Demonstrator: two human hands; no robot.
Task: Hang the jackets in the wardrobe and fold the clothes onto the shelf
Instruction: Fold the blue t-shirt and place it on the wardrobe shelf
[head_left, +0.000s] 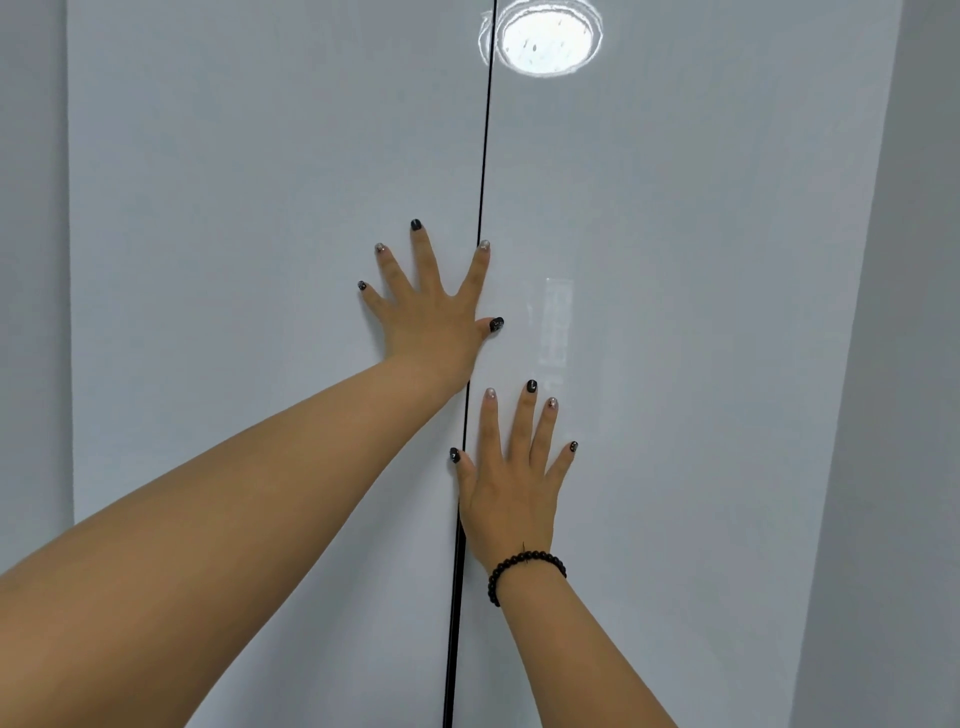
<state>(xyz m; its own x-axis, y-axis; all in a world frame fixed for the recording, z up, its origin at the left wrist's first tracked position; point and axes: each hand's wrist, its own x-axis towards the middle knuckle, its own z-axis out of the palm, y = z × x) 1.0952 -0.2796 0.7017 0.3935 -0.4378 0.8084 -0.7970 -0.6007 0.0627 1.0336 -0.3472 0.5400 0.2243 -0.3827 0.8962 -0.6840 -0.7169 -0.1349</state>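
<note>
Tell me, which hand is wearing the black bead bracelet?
The right hand, the lower one, flat on the right door. A black bead bracelet circles its wrist. The left hand, higher up, has a bare wrist.

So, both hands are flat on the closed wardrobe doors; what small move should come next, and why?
Probably press the doors briefly, then release. Left hand and right hand lie spread beside the dark seam; the glossy doors show no handle, so they may open by push.

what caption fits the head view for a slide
Left hand and right hand pressed flat on the closed glossy wardrobe doors, either side of the seam.
</note>
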